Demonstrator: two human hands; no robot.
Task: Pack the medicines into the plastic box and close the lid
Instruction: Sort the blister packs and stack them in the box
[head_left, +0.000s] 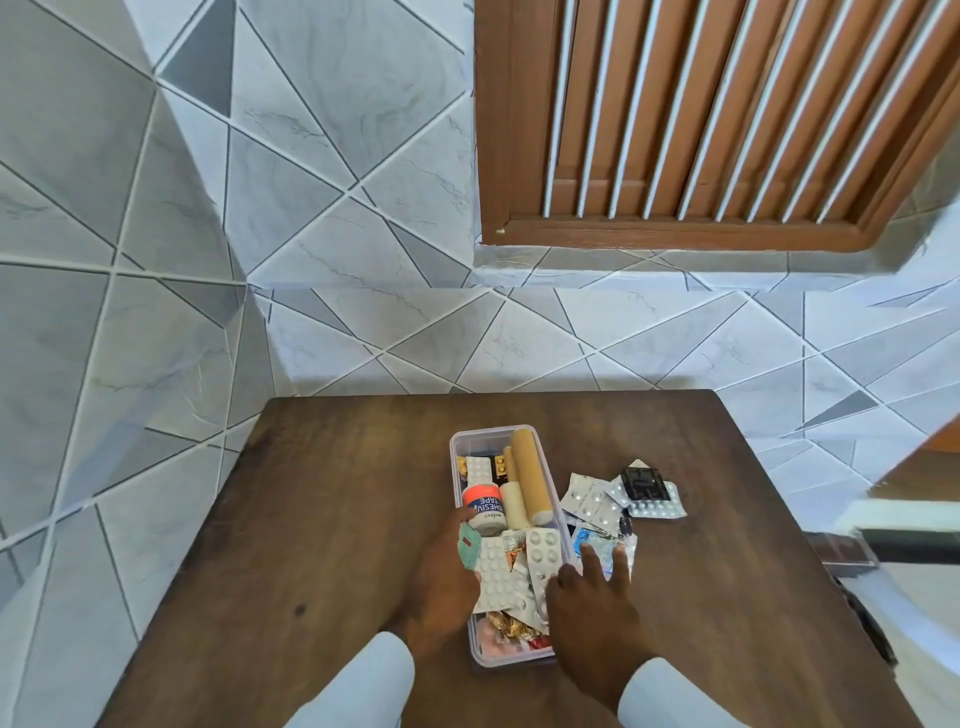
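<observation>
A clear plastic box (460, 444) stands lengthwise on the brown wooden table (337, 519). Inside lie two tan rolls (530, 475), a white adhesive tape tub with an orange band (484, 506), and several blister packs (493, 569). My left hand (441, 577) rests against the box's left wall, fingers touching a teal blister pack at the rim. My right hand (587, 597) lies at the box's right wall, fingers spread over loose blister packs (592, 501) on the table. More strips and a black packet (644, 483) lie further right. No lid is in view.
The table stands against a grey and white tiled wall (363, 338). A brown louvred window (701, 119) is above at the right. Past the table's right edge a dark object (909, 543) shows, blurred. Bare table top spreads left of the box.
</observation>
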